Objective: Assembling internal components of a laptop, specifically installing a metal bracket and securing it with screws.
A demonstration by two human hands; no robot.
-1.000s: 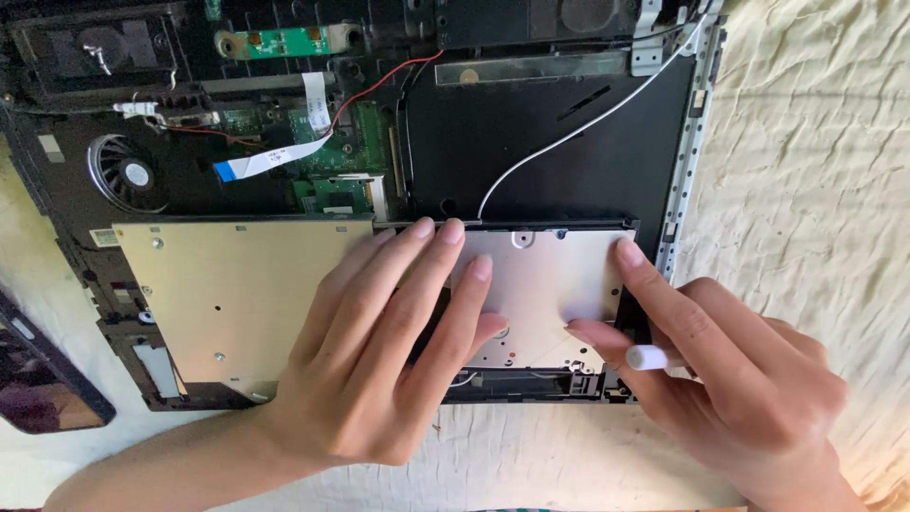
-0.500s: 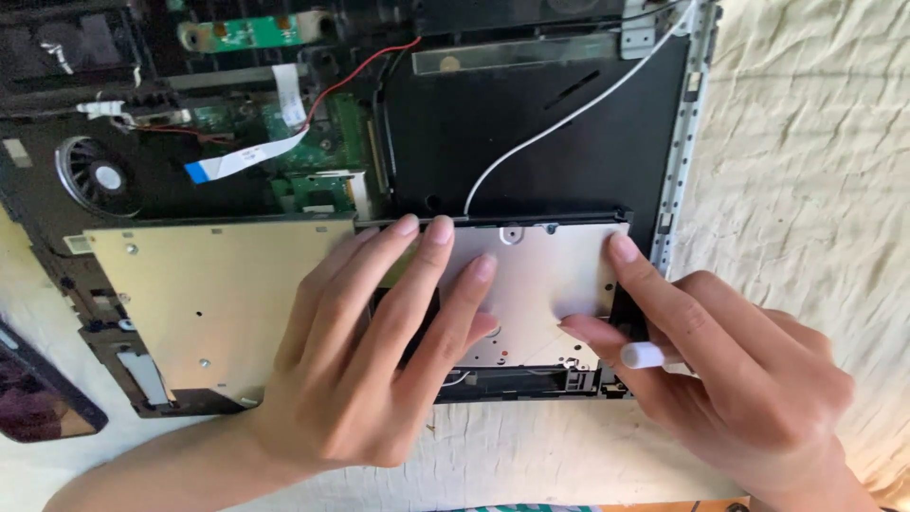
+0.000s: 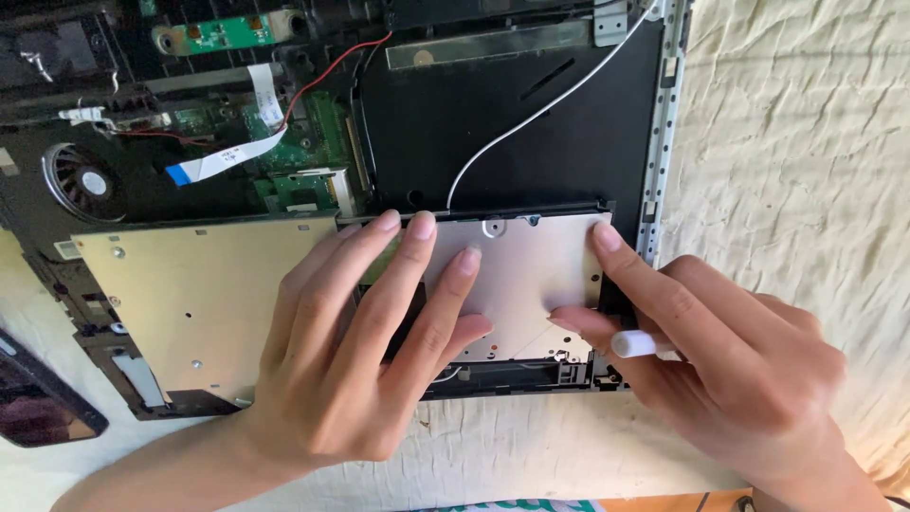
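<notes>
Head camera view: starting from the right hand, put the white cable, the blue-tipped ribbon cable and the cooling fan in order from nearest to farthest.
From the right hand, at lower right:
1. White cable, up and left of the hand, crossing the black bay.
2. Blue-tipped ribbon cable, farther left, over the green board.
3. Cooling fan, at the far left edge of the open laptop.

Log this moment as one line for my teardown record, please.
left hand: flat on silver metal plate | right hand: fingertips on plate's right edge, holding white-tipped tool | opened laptop base: fan, white cable exposed
</notes>
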